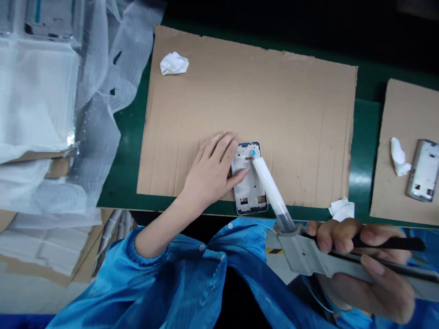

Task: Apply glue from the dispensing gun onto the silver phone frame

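A silver phone frame [249, 189] lies on a large cardboard sheet [274, 100], near its front edge. My left hand [212, 169] rests flat beside the frame, its fingers pressing on the frame's left side. My right hand [363, 265] grips a grey dispensing gun [308, 253] by its black trigger lever. The gun carries a white syringe tube [269, 187] whose blue tip touches the upper part of the frame.
A crumpled white tissue [173, 63] lies at the cardboard's far left, another tissue [342, 209] at its front right. A second cardboard [394, 201] at right holds a second phone frame [424, 170] and a wipe [398, 156]. Plastic-wrapped trays [44, 91] are stacked at left.
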Demonstrator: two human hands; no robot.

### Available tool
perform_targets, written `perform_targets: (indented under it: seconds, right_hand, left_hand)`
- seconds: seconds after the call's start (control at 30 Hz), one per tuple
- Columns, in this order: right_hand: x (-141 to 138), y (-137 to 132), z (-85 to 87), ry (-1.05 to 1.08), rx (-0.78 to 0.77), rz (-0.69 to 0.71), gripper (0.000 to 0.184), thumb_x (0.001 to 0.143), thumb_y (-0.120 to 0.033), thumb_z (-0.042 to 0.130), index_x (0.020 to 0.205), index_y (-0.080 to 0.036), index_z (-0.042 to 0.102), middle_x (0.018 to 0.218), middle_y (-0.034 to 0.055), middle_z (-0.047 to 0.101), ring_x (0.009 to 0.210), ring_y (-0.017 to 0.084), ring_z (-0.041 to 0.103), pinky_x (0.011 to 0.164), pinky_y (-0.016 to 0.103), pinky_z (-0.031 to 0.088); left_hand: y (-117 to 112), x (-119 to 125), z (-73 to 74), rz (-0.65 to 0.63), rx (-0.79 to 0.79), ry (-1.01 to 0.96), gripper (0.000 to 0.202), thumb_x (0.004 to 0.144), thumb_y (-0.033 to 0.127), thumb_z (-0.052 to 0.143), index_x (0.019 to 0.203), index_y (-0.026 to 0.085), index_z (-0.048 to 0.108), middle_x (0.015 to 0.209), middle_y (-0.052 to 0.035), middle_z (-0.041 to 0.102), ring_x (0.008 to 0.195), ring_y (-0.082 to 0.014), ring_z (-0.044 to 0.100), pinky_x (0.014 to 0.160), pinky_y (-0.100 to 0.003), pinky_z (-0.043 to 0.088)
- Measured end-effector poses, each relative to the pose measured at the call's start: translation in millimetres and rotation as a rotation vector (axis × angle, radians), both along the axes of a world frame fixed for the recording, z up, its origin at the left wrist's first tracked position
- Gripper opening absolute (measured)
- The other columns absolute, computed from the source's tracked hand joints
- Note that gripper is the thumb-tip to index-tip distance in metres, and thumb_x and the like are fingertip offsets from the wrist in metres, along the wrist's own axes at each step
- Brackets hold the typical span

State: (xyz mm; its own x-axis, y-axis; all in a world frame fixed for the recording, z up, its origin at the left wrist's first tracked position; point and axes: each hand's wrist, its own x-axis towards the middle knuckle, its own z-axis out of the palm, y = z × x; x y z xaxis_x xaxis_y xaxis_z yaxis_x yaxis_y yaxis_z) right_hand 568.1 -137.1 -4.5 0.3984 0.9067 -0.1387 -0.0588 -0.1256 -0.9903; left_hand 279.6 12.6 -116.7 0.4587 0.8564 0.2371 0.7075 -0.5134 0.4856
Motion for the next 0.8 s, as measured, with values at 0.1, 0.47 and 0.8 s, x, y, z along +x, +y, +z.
perform_targets:
  seconds: [0.1,0.47,0.8]
  right_hand:
    - [-13,4,2.4,0.029,0.017,-0.038,0.022,0.100,-0.046,0.074,0.099,-0.030,0.059,0.077,-0.0017,0.049,0.064,0.021,0.051,0.071,0.052,0.062]
    - [4,12,-2.2,0.117,-0.023,-0.066,0.022,0.087,-0.045,0.081,0.094,-0.032,0.064,0.073,-0.0001,0.044,0.062,0.021,0.046,0.069,0.056,0.059]
    - [4,16,-2.9,0.111,-0.013,-0.030,0.029,0.086,-0.051,0.088,0.096,-0.034,0.067,0.075,-0.0007,0.044,0.062,0.021,0.045,0.069,0.054,0.060]
  left_hand:
    - [0,-1,1.0,-0.003,-0.002,0.015,0.067,0.129,0.061,0.054,0.179,0.018,0.046,0.187,-0.0240,0.055,0.178,-0.0429,0.049,0.148,-0.066,0.043]
    - [0,-1,3.8,-0.008,-0.039,0.014,0.066,0.128,0.061,0.056,0.179,0.020,0.048,0.188,-0.0239,0.054,0.179,-0.0439,0.048,0.149,-0.068,0.041]
    - [1,0,8.0,-0.003,-0.074,0.002,0.066,0.127,0.059,0.057,0.180,0.021,0.049,0.188,-0.0231,0.054,0.180,-0.0437,0.047,0.149,-0.069,0.041]
